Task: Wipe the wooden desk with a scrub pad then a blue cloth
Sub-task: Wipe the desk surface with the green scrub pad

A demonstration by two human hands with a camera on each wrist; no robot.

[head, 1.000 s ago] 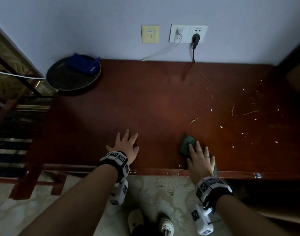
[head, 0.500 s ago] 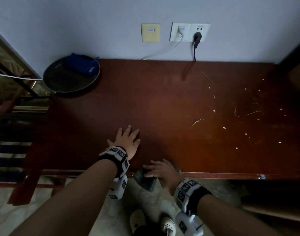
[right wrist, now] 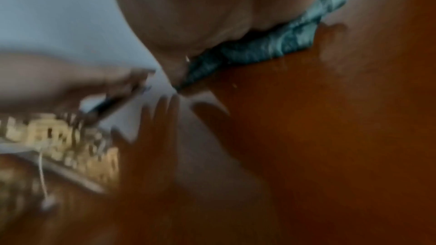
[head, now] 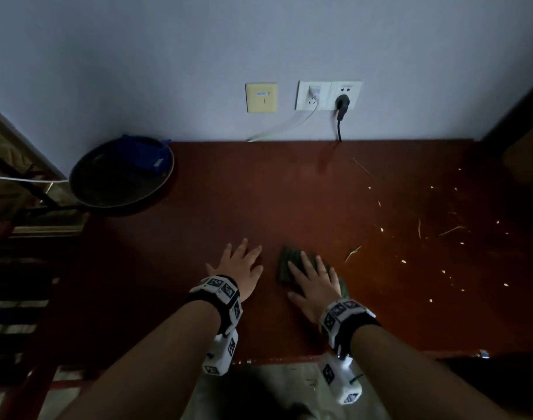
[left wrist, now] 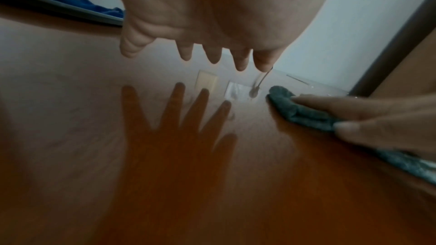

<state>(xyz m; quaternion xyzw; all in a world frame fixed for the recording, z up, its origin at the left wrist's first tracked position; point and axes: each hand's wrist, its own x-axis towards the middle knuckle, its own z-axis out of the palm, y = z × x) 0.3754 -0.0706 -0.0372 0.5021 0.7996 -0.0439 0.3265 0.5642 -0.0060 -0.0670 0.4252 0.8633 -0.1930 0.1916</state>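
A green scrub pad (head: 286,262) lies flat on the dark red wooden desk (head: 229,192) near its front edge. My right hand (head: 312,277) presses on it with straight fingers; the pad (left wrist: 304,115) sticks out beyond them, and the right wrist view shows the pad (right wrist: 259,47) under my palm. My left hand (head: 242,265) rests flat on the desk just left of the pad, fingers (left wrist: 213,57) spread and holding nothing. The blue cloth (head: 148,153) lies crumpled in a dark round pan (head: 107,189) at the desk's back left corner.
Pale crumbs and thin straws (head: 447,231) are scattered over the right half of the desk. Two cords (head: 339,125) hang from wall sockets behind the desk. A chair frame (head: 23,268) stands to the left. A dark cabinet edge (head: 525,140) borders the right.
My right hand swept the pad left and off the front edge, then brought it back onto the desk beside the left hand. The left hand stayed flat in place.
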